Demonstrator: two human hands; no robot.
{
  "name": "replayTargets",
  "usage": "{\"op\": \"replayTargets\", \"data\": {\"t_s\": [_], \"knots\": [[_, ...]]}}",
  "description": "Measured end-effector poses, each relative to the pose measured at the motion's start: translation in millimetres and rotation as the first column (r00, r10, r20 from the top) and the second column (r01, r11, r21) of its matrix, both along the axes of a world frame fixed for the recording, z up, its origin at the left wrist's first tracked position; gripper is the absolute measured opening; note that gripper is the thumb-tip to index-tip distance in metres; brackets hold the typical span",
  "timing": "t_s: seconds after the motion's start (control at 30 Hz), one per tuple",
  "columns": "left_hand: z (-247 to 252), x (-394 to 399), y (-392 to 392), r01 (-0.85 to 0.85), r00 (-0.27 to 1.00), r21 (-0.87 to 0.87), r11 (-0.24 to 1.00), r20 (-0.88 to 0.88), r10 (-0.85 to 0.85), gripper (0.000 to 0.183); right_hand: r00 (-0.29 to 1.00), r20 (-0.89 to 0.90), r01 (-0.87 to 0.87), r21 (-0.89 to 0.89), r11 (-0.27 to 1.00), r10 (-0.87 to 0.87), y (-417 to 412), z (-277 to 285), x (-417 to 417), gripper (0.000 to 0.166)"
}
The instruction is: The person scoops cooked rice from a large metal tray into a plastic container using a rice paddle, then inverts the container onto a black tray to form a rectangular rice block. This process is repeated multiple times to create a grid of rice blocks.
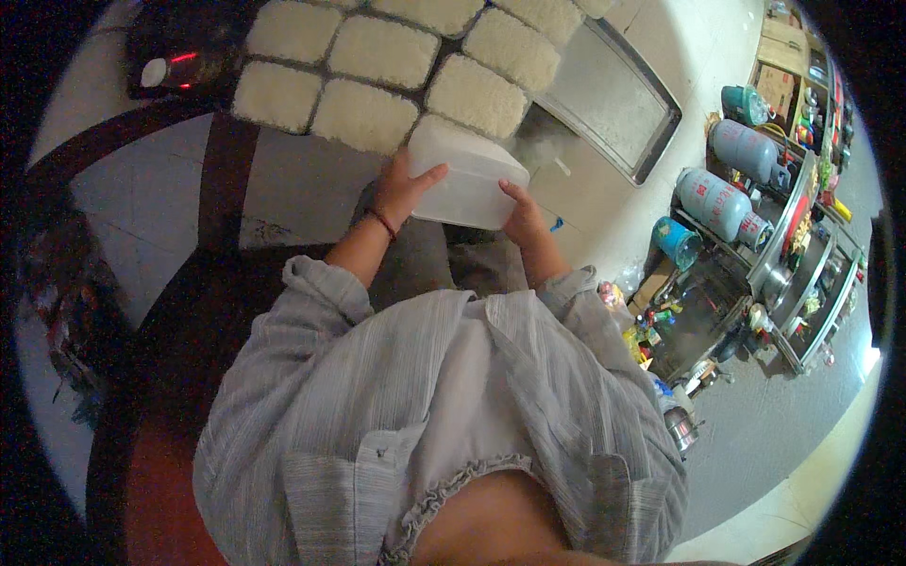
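Note:
Both of my hands hold a translucent white plastic container [468,189] in front of my knees. My left hand [405,185] grips its left side with the thumb over the near face. On the right side, my right hand [522,210] holds the edge, thumb on top. Whether anything lies inside the container cannot be seen. Just beyond it, several pale, rough-textured rectangular blocks [364,113] lie in rows with narrow dark gaps between them. The container's far edge overlaps the nearest blocks in the view.
A shallow metal tray [612,99] lies right of the blocks. A dark curved wooden frame [225,184] is at my left. Further right stand gas cylinders [713,204], a blue bucket [676,242] and a cluttered metal counter [793,212]. A dark device with a red light [184,71] is at upper left.

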State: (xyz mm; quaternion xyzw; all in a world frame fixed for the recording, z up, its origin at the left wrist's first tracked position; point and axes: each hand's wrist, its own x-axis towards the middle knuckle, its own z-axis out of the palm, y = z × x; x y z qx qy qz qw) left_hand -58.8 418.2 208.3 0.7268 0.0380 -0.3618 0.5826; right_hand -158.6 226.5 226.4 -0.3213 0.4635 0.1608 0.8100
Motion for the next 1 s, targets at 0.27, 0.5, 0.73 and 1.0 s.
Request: {"op": "replayTargets", "data": {"t_s": [0.27,0.5,0.73,1.0], "knots": [[-2,-1,0,0.104,0.994,0.016,0.994,0.016,-0.104,0.051,0.999,-0.027,0.035,0.023,0.999,-0.034,-2,-1,-9,0.065],[-4,-16,3,0.029,0.994,-0.051,0.998,-0.1,-0.034,0.064,0.997,0.079,-0.024,0.065,0.998,0.019,-8,2,-16,0.065],[12,14,-11,0.054,0.953,-0.023,0.998,-0.298,-0.058,0.059,0.994,0.094,0.054,-0.042,0.998,-0.05,-5,-4,4,0.071],[6,21,-13,-0.042,0.929,0.02,0.999,-0.367,0.047,0.051,0.995,0.075,0.068,-0.036,0.997,-0.066,0,-5,14,0.073]]}}
